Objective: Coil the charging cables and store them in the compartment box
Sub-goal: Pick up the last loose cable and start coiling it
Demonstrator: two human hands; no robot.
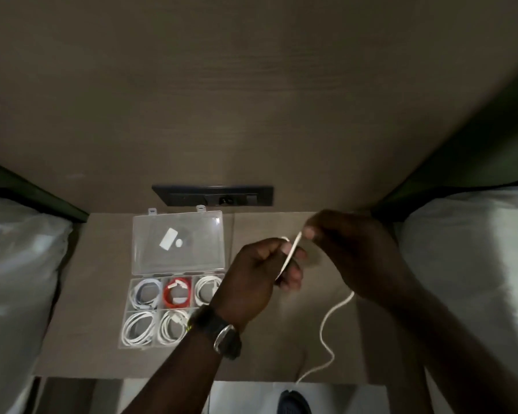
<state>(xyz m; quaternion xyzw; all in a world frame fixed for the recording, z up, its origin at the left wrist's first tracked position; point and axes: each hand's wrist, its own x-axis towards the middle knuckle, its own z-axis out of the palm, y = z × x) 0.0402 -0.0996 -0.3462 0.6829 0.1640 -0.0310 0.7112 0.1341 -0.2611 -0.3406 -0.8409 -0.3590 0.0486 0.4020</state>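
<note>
At the near edge of the table (266, 348), the free tail of a white cable (326, 321) hangs down over the edge, not coiled yet. Above it, the left hand (251, 279) is closed around the first loops of this cable, and the right hand (350, 249) pinches the strand between thumb and fingertip, just beside the left one.

To the left stands the open compartment box (126, 345). Five compartments show a coiled cable: four white or pale ones and a red cable (177, 294). The sixth compartment, near right, is hidden by the wrist with the watch (225, 339). So I judge that most of the work is done.

Farther, the clear lid (177, 243) has a white sticker; no writing can be read. Behind it is a dark socket panel (213, 195).
</note>
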